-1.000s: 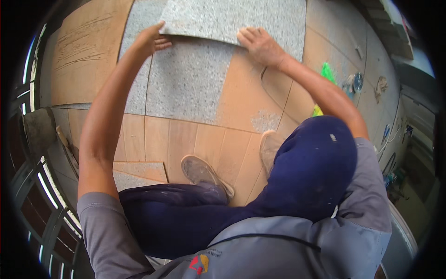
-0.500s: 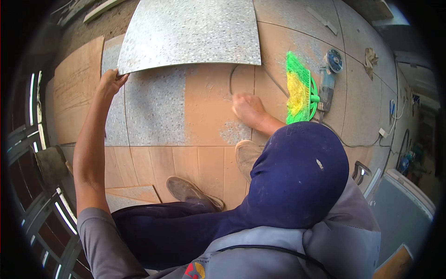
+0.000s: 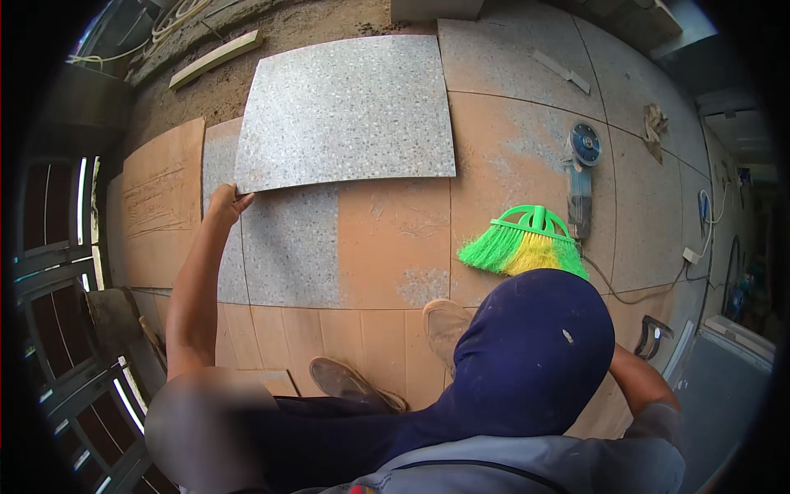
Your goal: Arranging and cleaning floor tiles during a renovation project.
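Note:
My left hand (image 3: pixel 226 202) pinches the near left corner of a large grey speckled tile (image 3: pixel 350 115). The tile's near edge is raised and casts a shadow on the speckled and orange-dusted tiles below. My right forearm (image 3: pixel 646 380) shows at the right, but my right hand is hidden behind my dark blue knee (image 3: pixel 535 354). Just beyond that knee is a green and yellow broom head (image 3: pixel 531 243), its bristles pointing back toward me. Past the broom, an angle grinder (image 3: pixel 582 181) with a blue disc lies on the floor.
An orange-brown board-like tile (image 3: pixel 160 193) lies at the left beside a metal gate (image 3: pixel 49 272). A wooden batten (image 3: pixel 216 59) rests on bare soil at the back. A cable (image 3: pixel 629 298) runs right from the grinder. A crumpled scrap (image 3: pixel 655 130) lies far right.
My right hand has left the dusty tile and gone behind my knee. The broom head has turned and come nearer. The loop of cable by the raised tile is gone. My view has shifted.

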{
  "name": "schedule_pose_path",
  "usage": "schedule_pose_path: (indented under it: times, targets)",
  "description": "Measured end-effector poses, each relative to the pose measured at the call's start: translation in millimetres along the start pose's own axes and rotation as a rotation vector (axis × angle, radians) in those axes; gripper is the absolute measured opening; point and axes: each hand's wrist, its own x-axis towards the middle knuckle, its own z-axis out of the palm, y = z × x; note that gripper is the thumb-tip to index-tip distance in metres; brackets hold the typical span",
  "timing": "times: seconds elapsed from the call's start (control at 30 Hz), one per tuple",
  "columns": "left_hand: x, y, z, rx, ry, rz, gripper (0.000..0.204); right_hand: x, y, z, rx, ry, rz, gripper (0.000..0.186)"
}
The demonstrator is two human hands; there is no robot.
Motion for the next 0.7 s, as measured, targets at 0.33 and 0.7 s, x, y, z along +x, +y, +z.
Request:
schedule_pose_path:
  times: [0.33, 0.7]
  targets:
    - [3, 0, -9, 0.277, 0.09, 0.054, 0.028, 154, -175, -199, 0.602, 0.853, -0.23, 0.033]
    - [0, 25, 1, 0.984, 0.154, 0.624, 0.038, 273, -162, -282, 0.822, 0.831, -0.23, 0.039]
